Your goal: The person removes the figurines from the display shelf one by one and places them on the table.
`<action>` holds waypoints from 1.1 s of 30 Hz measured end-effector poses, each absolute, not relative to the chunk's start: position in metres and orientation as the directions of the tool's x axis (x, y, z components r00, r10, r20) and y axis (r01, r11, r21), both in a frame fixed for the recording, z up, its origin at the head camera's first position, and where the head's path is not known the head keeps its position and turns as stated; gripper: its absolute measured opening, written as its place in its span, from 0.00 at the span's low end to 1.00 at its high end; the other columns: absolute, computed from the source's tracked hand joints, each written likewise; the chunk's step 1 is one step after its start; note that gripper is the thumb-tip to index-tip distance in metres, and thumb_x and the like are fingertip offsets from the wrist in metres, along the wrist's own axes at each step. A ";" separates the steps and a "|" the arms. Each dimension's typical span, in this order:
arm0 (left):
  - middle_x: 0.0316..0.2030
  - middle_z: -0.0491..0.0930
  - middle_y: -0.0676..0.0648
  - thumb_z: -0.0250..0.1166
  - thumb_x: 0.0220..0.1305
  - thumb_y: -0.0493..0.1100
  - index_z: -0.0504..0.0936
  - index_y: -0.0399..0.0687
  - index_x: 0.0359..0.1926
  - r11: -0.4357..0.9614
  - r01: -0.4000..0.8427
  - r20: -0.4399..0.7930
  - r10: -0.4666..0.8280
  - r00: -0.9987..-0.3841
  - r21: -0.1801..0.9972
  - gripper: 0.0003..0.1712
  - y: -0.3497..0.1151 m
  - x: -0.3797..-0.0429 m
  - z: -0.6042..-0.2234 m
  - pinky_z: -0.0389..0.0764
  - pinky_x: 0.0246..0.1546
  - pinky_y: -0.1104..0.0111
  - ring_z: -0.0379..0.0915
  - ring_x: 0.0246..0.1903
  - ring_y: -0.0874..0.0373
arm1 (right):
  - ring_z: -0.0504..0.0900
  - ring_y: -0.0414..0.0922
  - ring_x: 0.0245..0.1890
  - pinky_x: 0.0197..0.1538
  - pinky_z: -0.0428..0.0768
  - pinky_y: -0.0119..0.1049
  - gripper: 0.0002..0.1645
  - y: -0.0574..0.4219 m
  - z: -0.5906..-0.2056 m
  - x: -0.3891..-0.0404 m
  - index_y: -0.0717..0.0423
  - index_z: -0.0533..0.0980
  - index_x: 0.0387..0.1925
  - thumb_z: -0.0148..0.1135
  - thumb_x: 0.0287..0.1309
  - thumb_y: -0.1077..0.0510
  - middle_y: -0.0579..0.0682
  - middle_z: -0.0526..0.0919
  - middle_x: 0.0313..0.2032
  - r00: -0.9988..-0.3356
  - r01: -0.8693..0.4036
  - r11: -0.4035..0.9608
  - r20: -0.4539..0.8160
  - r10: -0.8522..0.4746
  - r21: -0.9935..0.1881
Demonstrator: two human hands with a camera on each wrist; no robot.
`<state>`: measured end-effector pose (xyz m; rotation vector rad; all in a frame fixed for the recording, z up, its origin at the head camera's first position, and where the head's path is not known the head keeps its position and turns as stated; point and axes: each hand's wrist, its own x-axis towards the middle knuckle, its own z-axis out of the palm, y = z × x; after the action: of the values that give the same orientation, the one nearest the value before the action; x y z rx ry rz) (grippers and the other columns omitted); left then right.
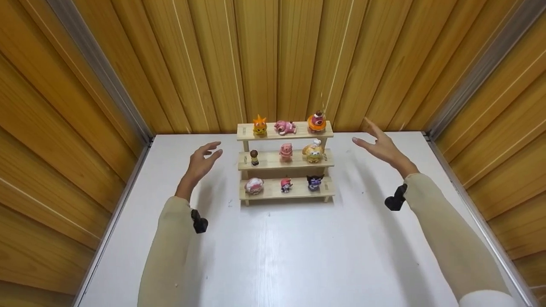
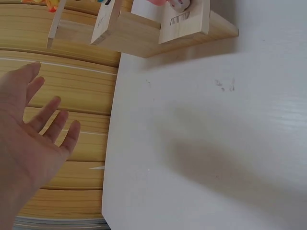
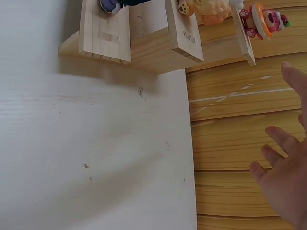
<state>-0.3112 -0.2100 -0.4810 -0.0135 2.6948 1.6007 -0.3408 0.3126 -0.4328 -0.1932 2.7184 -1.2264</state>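
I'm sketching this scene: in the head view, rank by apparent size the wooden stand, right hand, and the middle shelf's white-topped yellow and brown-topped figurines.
1. Wooden stand
2. Right hand
3. White-topped yellow figurine
4. Brown-topped figurine

A three-tiered pale wooden stand, three small colourful figurines per tier, stands on the white tabletop between the hands.

The place looks like a booth-like work station: yellow-brown, wood-grained plank-pattern walls and straight grey metal corner posts enclose a flat white tabletop.
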 end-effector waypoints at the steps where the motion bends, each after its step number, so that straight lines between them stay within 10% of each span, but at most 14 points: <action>1: 0.70 0.69 0.36 0.57 0.78 0.49 0.72 0.47 0.71 0.464 -0.016 -0.019 0.001 -1.000 0.886 0.26 -0.208 -0.311 -0.481 0.69 0.70 0.46 0.62 0.70 0.41 | 0.47 0.66 0.80 0.77 0.49 0.71 0.58 0.310 -0.433 -0.342 0.46 0.35 0.83 0.59 0.70 0.37 0.68 0.51 0.79 -0.980 -0.056 0.649 -0.083 -0.181 -0.759; 33: 0.72 0.65 0.35 0.56 0.79 0.46 0.68 0.52 0.75 0.187 -0.076 -0.098 0.112 -0.989 0.979 0.28 -0.162 -0.323 -0.525 0.74 0.68 0.44 0.69 0.67 0.42 | 0.60 0.63 0.76 0.79 0.61 0.53 0.50 0.224 -0.438 -0.383 0.62 0.49 0.80 0.66 0.69 0.56 0.68 0.58 0.76 -0.977 -0.136 0.448 0.045 -0.207 -0.884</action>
<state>-0.3225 -0.1621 -0.5248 0.0351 2.3019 1.9136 -0.3826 0.2241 -0.4385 -0.3095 2.6135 -1.5858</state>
